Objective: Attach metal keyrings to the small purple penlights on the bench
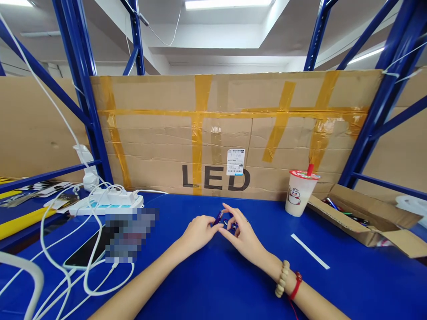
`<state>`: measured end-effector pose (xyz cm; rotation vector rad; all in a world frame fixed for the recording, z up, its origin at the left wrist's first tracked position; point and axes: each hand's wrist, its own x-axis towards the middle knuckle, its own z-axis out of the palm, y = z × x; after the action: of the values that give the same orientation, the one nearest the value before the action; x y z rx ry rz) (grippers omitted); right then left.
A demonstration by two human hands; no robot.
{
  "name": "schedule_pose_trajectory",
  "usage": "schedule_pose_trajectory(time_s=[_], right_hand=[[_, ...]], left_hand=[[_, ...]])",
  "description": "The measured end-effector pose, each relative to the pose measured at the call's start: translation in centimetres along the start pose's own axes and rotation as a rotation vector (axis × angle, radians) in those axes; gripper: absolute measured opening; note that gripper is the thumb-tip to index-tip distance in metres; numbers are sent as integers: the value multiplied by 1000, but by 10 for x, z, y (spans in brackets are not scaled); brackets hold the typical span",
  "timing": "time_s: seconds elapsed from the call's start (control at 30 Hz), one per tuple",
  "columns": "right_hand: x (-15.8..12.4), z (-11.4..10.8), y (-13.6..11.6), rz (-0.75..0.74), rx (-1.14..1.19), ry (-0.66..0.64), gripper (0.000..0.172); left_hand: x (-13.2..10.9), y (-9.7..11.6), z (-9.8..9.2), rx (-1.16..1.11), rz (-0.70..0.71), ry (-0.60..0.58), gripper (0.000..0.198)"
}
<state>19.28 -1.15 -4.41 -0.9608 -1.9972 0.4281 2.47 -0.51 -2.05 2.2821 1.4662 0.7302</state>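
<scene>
My left hand (pixel 200 232) pinches a small, shiny dark purple-blue piece (pixel 218 218) between thumb and fingertips, just above the blue table (pixel 213 284). Close beside it on the right is my right hand (pixel 243 233), its thumb and index finger curved and apart. The right fingertips come near the held piece; whether they touch it I cannot tell. Through the gap of the right fingers show more small shiny purple and silvery pieces (pixel 234 226), partly hidden by that hand. Their exact kind is too small to make out.
White cables, a power strip (pixel 111 202) and a phone (pixel 91 246) lie at left. At right stand a lidded drink cup (pixel 296 198) and an open cardboard box (pixel 353 224) with pens; a white strip (pixel 310 251) lies nearer. A cardboard panel (pixel 160 146) closes the back.
</scene>
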Motion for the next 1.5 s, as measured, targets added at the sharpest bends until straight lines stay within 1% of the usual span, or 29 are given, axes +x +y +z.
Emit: schedule_pose_trajectory(time_s=[0.03,0.1,0.17,0.2,0.3,0.33,0.4,0.47,0.53,0.57,0.73,0.8,0.93,1.03,1.13,1.2,1.37,1.43,1.5], right_hand=[[-1,0,3,-28,-80,-46,54],[-3,0,7,-82,-216,-196,38],[-4,2,8,-91,-283,-277,32],[-4,3,8,-83,-298,-292,34],[-4,11,7,-64,-340,-296,40],[-4,13,6,-70,-363,-300,39],[-2,17,5,-83,-408,-308,36],[0,19,4,-75,-428,-306,34],[2,21,3,-52,-419,-295,31],[4,22,3,-37,-412,-286,29],[12,26,7,29,-367,-235,23],[13,26,10,44,-337,-230,23],[12,20,16,83,-294,-216,22],[11,13,16,129,-294,-206,22],[11,10,16,204,-301,-205,23],[11,10,15,228,-303,-216,23],[9,10,14,176,-351,-204,24],[8,9,13,134,-356,-142,24],[7,9,11,82,-321,-29,24]], left_hand=[[0,-4,-5,-6,-37,35,35],[2,-12,-16,-22,-102,132,39],[4,-20,-27,-64,-136,203,42],[4,-23,-32,-77,-134,234,42],[3,-28,-40,-10,-90,378,37],[3,-27,-40,-9,-67,388,35],[2,-25,-38,-49,-26,383,28],[2,-23,-34,-110,-1,322,26],[2,-23,-30,-174,-1,243,25],[3,-23,-28,-201,-7,226,24],[4,-30,-21,-296,10,255,15],[4,-30,-16,-305,21,245,13],[1,-25,-2,-293,25,224,14],[-2,-19,8,-276,15,200,10],[-2,-16,14,-248,-25,166,16],[-2,-16,17,-231,-43,157,20],[0,-20,18,-229,-85,180,22],[0,-21,18,-201,-106,175,22],[-1,-20,17,-146,-127,148,21]])
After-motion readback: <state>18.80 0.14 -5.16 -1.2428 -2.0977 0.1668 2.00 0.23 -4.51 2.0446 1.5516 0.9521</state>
